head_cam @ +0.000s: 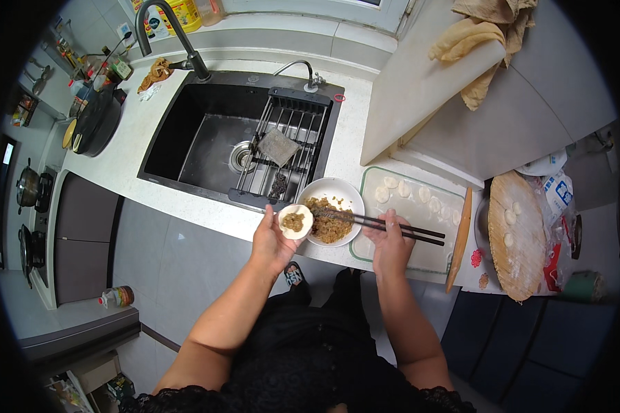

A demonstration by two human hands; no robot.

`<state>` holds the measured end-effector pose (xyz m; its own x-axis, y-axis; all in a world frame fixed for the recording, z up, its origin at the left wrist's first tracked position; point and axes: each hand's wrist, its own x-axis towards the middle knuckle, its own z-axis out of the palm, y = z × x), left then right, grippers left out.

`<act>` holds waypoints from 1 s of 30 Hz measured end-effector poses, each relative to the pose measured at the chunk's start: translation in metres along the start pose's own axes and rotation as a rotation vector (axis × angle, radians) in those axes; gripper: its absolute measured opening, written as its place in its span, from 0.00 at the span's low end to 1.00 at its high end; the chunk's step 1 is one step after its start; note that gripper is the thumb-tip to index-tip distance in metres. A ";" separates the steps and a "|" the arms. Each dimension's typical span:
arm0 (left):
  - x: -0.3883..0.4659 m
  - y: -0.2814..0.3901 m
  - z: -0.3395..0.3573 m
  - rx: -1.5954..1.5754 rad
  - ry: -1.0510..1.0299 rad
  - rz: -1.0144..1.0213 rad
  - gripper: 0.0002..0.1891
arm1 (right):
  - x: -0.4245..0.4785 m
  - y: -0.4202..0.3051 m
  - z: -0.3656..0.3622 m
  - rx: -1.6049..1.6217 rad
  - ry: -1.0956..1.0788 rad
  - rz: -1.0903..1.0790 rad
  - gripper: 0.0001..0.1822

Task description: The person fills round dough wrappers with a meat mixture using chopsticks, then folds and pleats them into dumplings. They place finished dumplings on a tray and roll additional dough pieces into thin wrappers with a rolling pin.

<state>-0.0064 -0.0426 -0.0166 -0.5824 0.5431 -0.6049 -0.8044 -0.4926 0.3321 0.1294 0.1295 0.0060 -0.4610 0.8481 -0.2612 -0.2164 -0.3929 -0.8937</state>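
On the fingers of my left hand (273, 242) lies a round dough wrapper (295, 233) with a mound of minced filling (292, 222) in its middle. My right hand (394, 241) grips a pair of dark chopsticks (408, 233), whose tips reach left over the white bowl (359, 195). Minced filling (330, 227) covers part of the bowl's inside. Under my right hand is a green-rimmed translucent board (372, 253), with several small pieces of dough (404, 189) along its far side. A wooden rolling pin (461, 240) lies across the board's right end.
Beyond the bowl is a black sink (196, 149) with a rack (289, 124) holding a scouring pad (278, 146). A tall faucet (196, 62) rises behind it. At right, a floured oval woven tray (516, 248) carries several dough pieces. A cloth-draped panel (429, 77) leans over the board's far side.
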 end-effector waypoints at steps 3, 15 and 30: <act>0.000 0.005 -0.006 0.018 0.075 0.051 0.31 | 0.019 0.016 -0.005 -0.135 0.009 -0.004 0.16; 0.010 0.002 -0.017 0.042 0.083 0.056 0.30 | 0.009 0.068 0.022 -0.419 -0.070 -0.200 0.15; -0.002 0.005 -0.008 0.051 0.063 0.067 0.30 | -0.002 0.017 0.001 0.038 0.107 0.157 0.16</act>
<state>-0.0087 -0.0517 -0.0199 -0.6279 0.4651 -0.6240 -0.7696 -0.4906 0.4087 0.1260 0.1203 -0.0087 -0.3983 0.8074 -0.4352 -0.1824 -0.5347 -0.8251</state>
